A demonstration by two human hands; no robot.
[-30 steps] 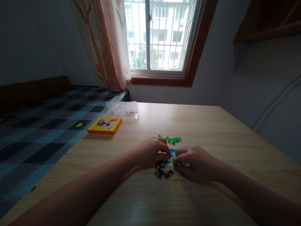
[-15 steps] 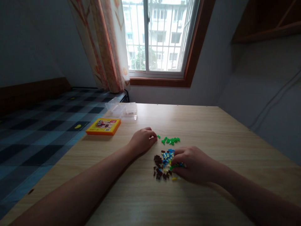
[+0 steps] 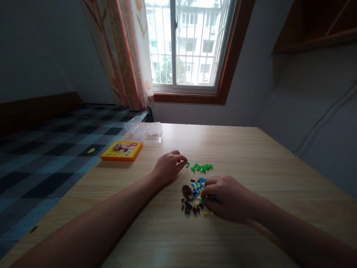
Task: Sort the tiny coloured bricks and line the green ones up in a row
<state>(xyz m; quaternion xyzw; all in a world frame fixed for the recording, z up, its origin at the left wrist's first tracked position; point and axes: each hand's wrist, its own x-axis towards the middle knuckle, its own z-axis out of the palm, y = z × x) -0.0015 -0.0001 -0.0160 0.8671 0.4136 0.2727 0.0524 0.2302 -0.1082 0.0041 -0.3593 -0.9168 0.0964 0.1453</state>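
Note:
Small plastic building bricks lie in a pile on the table, with dark brown bricks (image 3: 186, 190) on its left side and blue and pale bricks (image 3: 198, 183) in its middle. My right hand (image 3: 227, 195) is over the pile's right side, with finger and thumb closed around a green brick (image 3: 202, 200); its palm hides other bricks. Beyond the pile lies a row of green bricks (image 3: 202, 168). At the row's left end, my left hand (image 3: 170, 165) rests on the table. Its index finger and thumb are slightly apart, beside tiny green bricks (image 3: 188, 163).
A yellow-orange box (image 3: 122, 151) with a printed picture lies at the table's left edge. Behind it stands an open clear plastic case (image 3: 147, 132). A bed with a checked cover (image 3: 64, 149) adjoins the wooden table (image 3: 240, 149) on the left. The window is at the back.
My left fingertips have parted slightly and lifted off the tiny green bricks, which now show more. My right hand stays over the pile, shifted barely leftward.

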